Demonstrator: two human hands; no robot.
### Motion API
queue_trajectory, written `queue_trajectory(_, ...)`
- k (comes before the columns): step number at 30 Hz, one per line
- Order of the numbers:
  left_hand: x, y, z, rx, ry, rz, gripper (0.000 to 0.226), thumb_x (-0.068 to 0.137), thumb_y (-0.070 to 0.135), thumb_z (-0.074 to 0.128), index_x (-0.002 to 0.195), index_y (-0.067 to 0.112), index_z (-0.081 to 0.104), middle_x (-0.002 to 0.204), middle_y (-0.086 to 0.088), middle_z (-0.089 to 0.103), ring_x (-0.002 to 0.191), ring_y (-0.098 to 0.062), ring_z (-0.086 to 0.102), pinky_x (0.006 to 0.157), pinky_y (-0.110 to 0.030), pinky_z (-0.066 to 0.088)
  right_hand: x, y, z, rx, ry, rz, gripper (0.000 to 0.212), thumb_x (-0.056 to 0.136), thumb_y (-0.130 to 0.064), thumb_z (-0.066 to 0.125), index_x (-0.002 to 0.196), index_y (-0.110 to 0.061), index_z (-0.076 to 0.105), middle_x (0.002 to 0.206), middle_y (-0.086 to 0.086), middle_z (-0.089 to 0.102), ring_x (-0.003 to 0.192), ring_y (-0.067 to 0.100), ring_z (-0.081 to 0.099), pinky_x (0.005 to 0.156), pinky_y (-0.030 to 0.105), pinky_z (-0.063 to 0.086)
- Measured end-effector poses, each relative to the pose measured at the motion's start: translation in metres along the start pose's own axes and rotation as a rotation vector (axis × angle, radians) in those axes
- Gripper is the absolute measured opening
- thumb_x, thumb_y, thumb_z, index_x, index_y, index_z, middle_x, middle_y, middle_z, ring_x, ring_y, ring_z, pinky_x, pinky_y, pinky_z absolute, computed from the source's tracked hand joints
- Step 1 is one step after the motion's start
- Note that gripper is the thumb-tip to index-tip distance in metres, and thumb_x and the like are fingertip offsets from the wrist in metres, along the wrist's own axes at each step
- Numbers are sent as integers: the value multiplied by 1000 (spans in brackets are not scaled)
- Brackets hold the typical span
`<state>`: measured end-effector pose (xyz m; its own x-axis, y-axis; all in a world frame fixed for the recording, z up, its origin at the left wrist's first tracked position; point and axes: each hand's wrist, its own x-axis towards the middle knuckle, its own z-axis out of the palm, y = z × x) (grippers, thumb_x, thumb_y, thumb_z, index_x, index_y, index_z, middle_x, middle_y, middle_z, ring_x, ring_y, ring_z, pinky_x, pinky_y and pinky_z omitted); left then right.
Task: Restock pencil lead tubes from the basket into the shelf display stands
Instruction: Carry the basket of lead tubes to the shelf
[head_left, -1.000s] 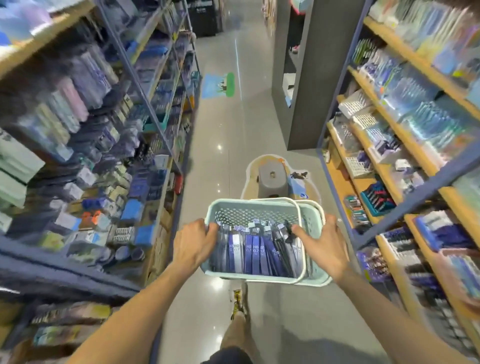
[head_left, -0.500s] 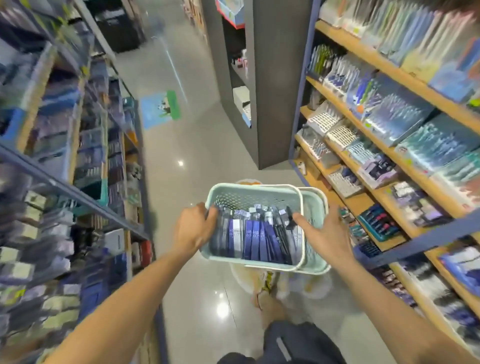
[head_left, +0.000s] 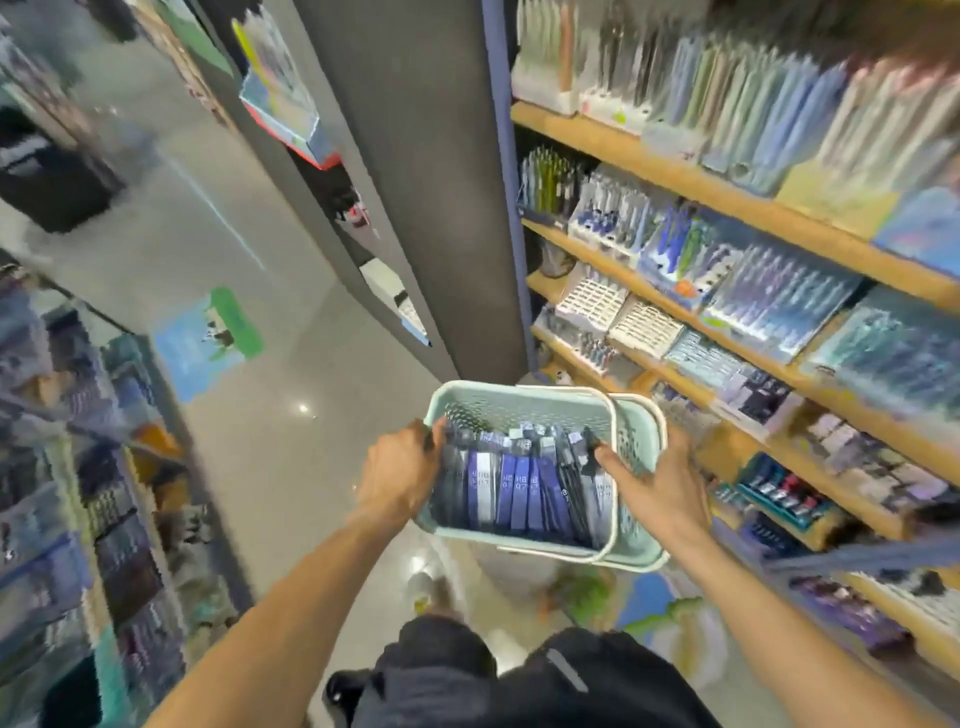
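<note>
Gripping the pale green perforated plastic basket (head_left: 524, 410) at both ends, I hold it out at waist height — my left hand (head_left: 400, 480) curled over its left rim, my right hand (head_left: 657, 488) clasping the right side, thumb hooked inside. Since a second ago I have swung from the aisle to face the wooden shelves on my right (head_left: 675, 182), now filling most of my view, so I judge restocking is about to start. Blue and black packaged pencil lead tubes (head_left: 519, 488) all lie in the basket; none shelved yet.

A green-and-blue floor sticker (head_left: 208, 343) lies on the glossy floor (head_left: 291, 467) beside a dark pillar (head_left: 447, 182)
</note>
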<state>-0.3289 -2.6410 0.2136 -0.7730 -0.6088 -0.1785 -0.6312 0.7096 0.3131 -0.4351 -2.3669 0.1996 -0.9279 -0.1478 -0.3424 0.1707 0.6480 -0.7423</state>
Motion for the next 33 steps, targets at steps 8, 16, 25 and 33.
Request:
queue_trajectory(8,203,63,55,99,-342,375,44,106,50,40,115,8,44,108,-29,70,101,-50,66,81,-47,50,99,12,51,153,282,333,86,82,-58,75,145,-19,31,135,9,57,123,35,58,94,40,48)
queue_trajectory(16,343,98,192,115,-548,680,32,111,30,36,115,5,55,99,-23,66,79,-40,68,64,-37,50,184,78,140,228,475,700,77,86,-47,76,138,-7,35,131,19,57,116,39,58,88,43,48)
queue_trajectory(25,428,61,451,384,-780,655,45,108,33,46,133,-4,39,117,-27,64,102,-45,66,79,-46,52,315,262,248,211,358,807,80,85,-50,75,136,-11,28,127,23,57,114,41,58,89,46,51)
queue_trajectory(33,445,62,619,409,-707,682,37,108,23,47,136,0,48,124,-21,65,113,-39,64,91,-42,50,407,403,310,180,378,868,98,88,-54,71,158,-12,17,141,22,52,127,41,54,99,43,47)
